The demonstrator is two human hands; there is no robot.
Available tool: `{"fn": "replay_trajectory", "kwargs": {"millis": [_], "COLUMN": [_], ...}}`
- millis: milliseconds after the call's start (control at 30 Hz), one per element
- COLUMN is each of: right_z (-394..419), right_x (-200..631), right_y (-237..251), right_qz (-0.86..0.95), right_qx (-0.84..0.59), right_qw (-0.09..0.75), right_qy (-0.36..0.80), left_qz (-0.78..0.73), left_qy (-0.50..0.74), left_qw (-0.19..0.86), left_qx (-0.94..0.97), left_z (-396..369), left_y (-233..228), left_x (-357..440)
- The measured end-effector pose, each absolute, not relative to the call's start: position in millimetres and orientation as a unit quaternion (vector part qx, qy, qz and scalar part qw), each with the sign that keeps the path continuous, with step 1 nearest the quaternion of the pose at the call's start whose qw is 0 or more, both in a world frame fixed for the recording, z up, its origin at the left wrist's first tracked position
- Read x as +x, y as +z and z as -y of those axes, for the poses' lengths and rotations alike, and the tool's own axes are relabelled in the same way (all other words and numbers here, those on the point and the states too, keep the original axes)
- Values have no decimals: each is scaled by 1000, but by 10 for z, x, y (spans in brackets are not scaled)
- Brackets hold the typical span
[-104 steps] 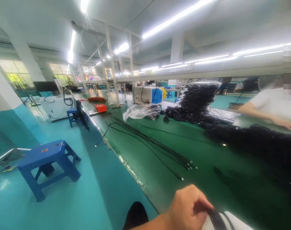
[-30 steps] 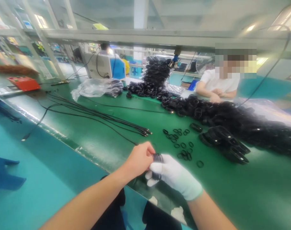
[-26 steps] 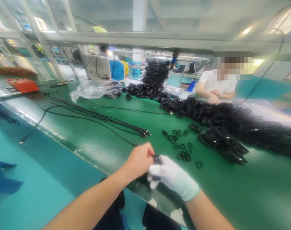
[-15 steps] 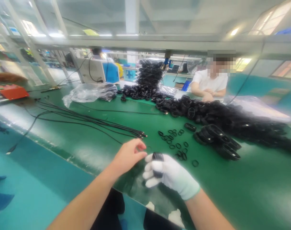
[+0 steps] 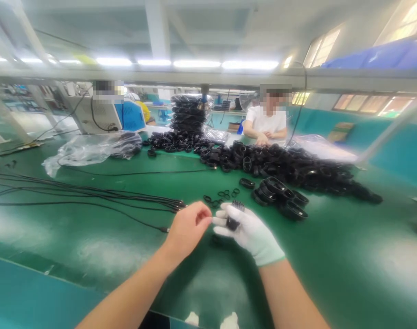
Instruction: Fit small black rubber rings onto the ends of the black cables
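My right hand point(image 5: 251, 233), in a white glove, is wrapped around a small black coiled cable bundle point(image 5: 233, 223) with ridged strands at its top. Close to its fingertips is my bare left hand point(image 5: 191, 226), thumb and fingers drawn together; whatever they pinch, if anything, is too small to make out. Just beyond the hands, small black rings point(image 5: 225, 193) lie scattered on the green tabletop point(image 5: 201, 285), partly hidden by the glove. Several straight black cables point(image 5: 126, 196) stretch out to the left, with their plug ends near my left hand.
Black coils point(image 5: 275, 194) lie at right, before a long heap of similar coils point(image 5: 297, 167). A clear plastic bag point(image 5: 88, 151) and a stack of bagged black items point(image 5: 188, 114) are at the back. Across the table, a person in a white shirt point(image 5: 266, 119) handles the heap.
The view has swung right and up, so the table's contents appear shifted left. Both hands are nearer the rings, and my right hand still grips the coil.
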State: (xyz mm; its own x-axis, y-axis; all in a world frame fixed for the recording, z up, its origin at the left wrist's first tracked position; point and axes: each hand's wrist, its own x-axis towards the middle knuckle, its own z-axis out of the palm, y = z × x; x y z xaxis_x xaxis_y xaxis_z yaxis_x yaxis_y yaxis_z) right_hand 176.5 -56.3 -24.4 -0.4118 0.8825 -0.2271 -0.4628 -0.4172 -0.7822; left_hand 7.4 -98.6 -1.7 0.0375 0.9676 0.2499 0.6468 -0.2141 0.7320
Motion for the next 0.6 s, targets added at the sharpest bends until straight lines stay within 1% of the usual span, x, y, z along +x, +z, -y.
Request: {"fn": "replay_trajectory", "kwargs": {"millis": [200, 333, 367, 433, 500, 533, 600], "right_z": [613, 647, 652, 665, 690, 707, 745], "right_x": [1611, 1573, 1576, 1587, 1593, 1590, 1572], "right_y": [-271, -282, -279, -267, -249, -242, -236], "right_qz": [347, 364, 366, 371, 386, 401, 435], "right_qx": [-261, -240, -240, -252, -270, -278, -283], "right_qw": [431, 410, 405, 385, 347, 325, 285], "right_qy": [791, 801, 803, 807, 810, 810, 806], "left_qz": [-570, -553, -548, -535, -530, -532, -543], "left_qy": [306, 299, 300, 310, 348, 371, 400], "left_qw": [162, 156, 174, 247, 318, 335, 327], "left_qx": [745, 762, 762, 746, 705, 683, 663], "left_z": [1086, 1053, 1045, 1024, 994, 979, 956], "left_y": [-77, -92, -79, -41, -3, 10, 17], "left_x": [283, 229, 188, 87, -8, -44, -79]}}
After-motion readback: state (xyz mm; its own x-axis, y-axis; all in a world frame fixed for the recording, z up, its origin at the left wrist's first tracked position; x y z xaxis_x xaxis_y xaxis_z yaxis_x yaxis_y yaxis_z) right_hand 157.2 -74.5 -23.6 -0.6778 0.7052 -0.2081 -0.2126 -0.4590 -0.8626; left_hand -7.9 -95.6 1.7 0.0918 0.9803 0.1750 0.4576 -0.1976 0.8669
